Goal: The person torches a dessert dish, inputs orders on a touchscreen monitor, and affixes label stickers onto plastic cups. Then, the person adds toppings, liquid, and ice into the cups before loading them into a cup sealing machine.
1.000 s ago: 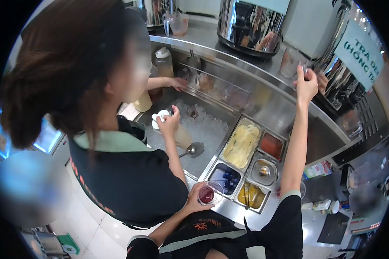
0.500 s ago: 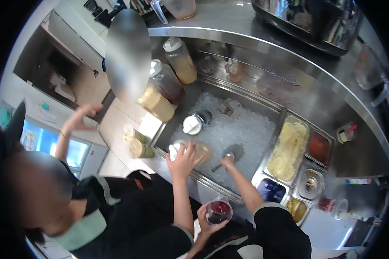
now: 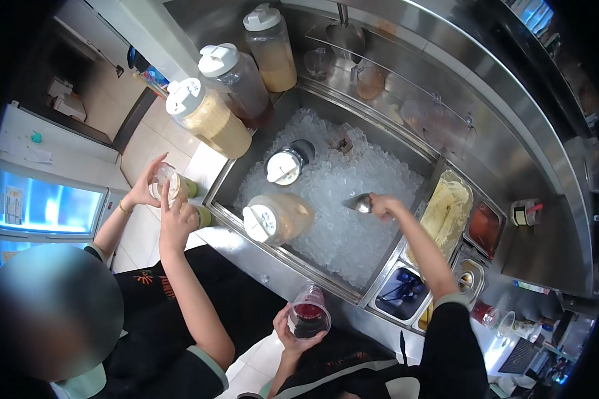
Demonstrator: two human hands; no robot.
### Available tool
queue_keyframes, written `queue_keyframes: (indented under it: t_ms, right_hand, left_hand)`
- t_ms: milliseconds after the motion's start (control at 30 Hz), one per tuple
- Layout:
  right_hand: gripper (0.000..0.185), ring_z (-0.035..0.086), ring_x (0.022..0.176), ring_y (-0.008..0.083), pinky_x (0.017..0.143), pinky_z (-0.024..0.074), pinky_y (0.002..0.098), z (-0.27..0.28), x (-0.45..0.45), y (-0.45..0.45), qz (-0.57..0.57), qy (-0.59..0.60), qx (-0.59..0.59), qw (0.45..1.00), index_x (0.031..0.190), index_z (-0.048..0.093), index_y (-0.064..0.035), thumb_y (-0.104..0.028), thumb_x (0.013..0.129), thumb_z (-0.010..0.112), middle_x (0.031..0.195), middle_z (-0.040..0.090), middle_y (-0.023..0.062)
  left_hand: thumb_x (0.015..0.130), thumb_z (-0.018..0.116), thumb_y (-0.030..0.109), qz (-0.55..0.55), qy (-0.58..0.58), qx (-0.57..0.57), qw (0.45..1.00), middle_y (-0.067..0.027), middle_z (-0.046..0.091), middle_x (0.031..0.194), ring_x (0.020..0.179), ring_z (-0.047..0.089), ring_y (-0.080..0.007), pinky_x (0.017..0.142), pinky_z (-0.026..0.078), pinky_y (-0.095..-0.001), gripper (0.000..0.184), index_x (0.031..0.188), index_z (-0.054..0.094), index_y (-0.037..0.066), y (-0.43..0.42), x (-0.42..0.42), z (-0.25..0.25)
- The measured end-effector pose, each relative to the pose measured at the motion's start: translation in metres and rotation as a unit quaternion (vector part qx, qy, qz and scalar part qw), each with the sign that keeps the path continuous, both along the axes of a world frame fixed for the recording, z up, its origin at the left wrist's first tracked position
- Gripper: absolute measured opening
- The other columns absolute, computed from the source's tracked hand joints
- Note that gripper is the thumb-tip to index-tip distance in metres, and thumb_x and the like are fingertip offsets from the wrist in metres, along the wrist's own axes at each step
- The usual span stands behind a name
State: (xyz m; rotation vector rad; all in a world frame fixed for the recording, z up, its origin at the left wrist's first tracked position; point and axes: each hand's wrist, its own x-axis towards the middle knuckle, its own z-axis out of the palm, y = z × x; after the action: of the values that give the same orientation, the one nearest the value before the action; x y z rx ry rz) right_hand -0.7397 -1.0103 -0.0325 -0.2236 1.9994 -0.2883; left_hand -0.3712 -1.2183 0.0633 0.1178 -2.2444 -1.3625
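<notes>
My left hand (image 3: 291, 334) is wrapped round a clear plastic cup (image 3: 309, 311) with dark red contents, held beside the metal counter's front edge. Over the ice bin, my right hand (image 3: 383, 207) grips a metal scoop (image 3: 359, 203), its bowl low over the crushed ice (image 3: 339, 239). A white-lidded jug (image 3: 289, 216) of pale liquid leans in the ice to the scoop's left. Behind that jug lies a dark bottle with a white lid (image 3: 285, 167), also in the ice.
White-lidded jugs (image 3: 218, 130) stand at the bin's back left. Topping trays (image 3: 449, 213) line its right side. To the left, a co-worker's hands (image 3: 173, 219) hold a cup (image 3: 168, 184) near lidded cups (image 3: 201, 216). A red-filled cup (image 3: 489, 315) lies at the right.
My right hand came down from the upper counter and took the scoop, which is now further back in the ice. The co-worker's hand left the jug and is now at a cup on the left.
</notes>
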Motion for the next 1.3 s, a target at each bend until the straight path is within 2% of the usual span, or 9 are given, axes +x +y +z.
queue_keyframes:
  t_ms: [133,267,333,433,600,700,967,1067,1300]
  right_hand:
    - [0.079,0.061,0.088,0.0263,0.069,0.0491,0.0384,0.004,-0.02,0.001,0.238,0.179,0.134,0.945,0.124,0.034,-0.0039,-0.016,0.056,0.072,0.093,0.062,0.0127]
    - [0.036,0.058,0.093,0.0253,0.084,0.0418,0.0417,-0.026,-0.049,-0.007,0.252,0.266,0.124,0.922,0.102,0.06,-0.0085,-0.027,0.071,0.06,0.097,0.062,0.0085]
    - [0.021,0.054,0.097,0.0237,0.094,0.0316,0.0431,-0.035,-0.07,-0.01,0.361,0.431,0.171,0.809,0.083,0.066,-0.009,-0.021,0.078,0.05,0.091,0.063,0.0078]
    - [0.02,0.053,0.095,0.0217,0.099,0.0227,0.0426,-0.059,-0.094,-0.012,0.36,0.577,0.112,0.724,0.081,0.066,-0.0094,-0.015,0.077,0.047,0.084,0.064,0.0071]
    - [0.017,0.055,0.09,0.02,0.097,0.0235,0.0395,-0.165,0.002,-0.027,0.387,0.426,0.066,0.815,0.073,0.067,-0.0112,-0.016,0.074,0.051,0.079,0.064,0.0062]
    - [0.017,0.057,0.084,0.0207,0.094,0.026,0.0389,-0.18,0.057,-0.026,0.326,0.375,0.027,0.868,0.072,0.068,-0.0107,-0.021,0.07,0.054,0.073,0.063,0.0054]
    - [0.022,0.055,0.06,0.0239,0.085,0.0291,0.0365,-0.121,0.05,-0.016,0.113,0.31,-0.105,0.938,0.052,0.062,-0.0069,-0.025,0.065,0.06,0.053,0.056,0.011]
    - [0.028,0.051,0.052,0.0235,0.078,0.0302,0.0346,-0.089,0.026,-0.019,0.013,0.374,-0.246,0.894,0.046,0.057,-0.0062,-0.027,0.064,0.062,0.044,0.051,0.0089]
    - [0.031,0.051,0.051,0.0247,0.081,0.0324,0.0345,0.151,-0.036,-0.022,0.021,0.508,-0.272,0.817,0.047,0.059,-0.0059,-0.032,0.064,0.059,0.045,0.052,0.0084]
  left_hand:
    - [0.046,0.085,0.031,-0.004,0.021,-0.06,0.998,-0.0199,0.036,0.118,0.106,0.046,-0.0342,0.089,0.04,-0.0427,0.112,0.13,0.015,0.008,-0.008,-0.009,0.001]
    - [0.046,0.085,0.032,0.012,-0.005,-0.033,0.999,-0.0201,0.036,0.119,0.107,0.046,-0.033,0.092,0.038,-0.0427,0.116,0.132,0.011,0.007,-0.012,-0.013,0.009]
    - [0.045,0.085,0.033,0.016,-0.024,-0.02,0.999,-0.0202,0.036,0.12,0.107,0.045,-0.0324,0.093,0.036,-0.0427,0.119,0.132,0.008,0.006,-0.007,-0.012,0.011]
    - [0.045,0.085,0.035,0.012,-0.054,0.0,0.998,-0.0203,0.036,0.121,0.107,0.045,-0.0315,0.095,0.035,-0.0427,0.123,0.133,0.005,0.006,0.0,-0.003,0.006]
    - [0.043,0.087,0.036,-0.02,-0.104,0.047,0.993,-0.0227,0.041,0.117,0.106,0.046,-0.031,0.092,0.036,-0.0416,0.13,0.133,0.0,0.001,-0.005,0.001,-0.002]
    - [0.041,0.087,0.034,-0.017,-0.113,0.072,0.991,-0.0218,0.042,0.116,0.105,0.047,-0.0307,0.09,0.037,-0.0419,0.117,0.129,0.017,0.0,-0.006,0.025,-0.029]
    - [0.038,0.087,0.036,0.028,-0.095,0.158,0.982,-0.0212,0.045,0.115,0.106,0.048,-0.0298,0.092,0.037,-0.0395,0.101,0.117,0.038,-0.003,-0.012,-0.023,0.002]
    - [0.043,0.086,0.031,0.019,-0.04,0.17,0.984,-0.0224,0.043,0.119,0.108,0.048,-0.029,0.093,0.038,-0.0368,0.097,0.118,0.037,-0.005,-0.013,-0.042,0.006]
    - [0.043,0.085,0.024,-0.065,-0.123,0.154,0.978,-0.0153,0.051,0.11,0.102,0.052,-0.0234,0.09,0.041,-0.0348,0.093,0.118,0.037,-0.003,-0.009,-0.111,0.022]
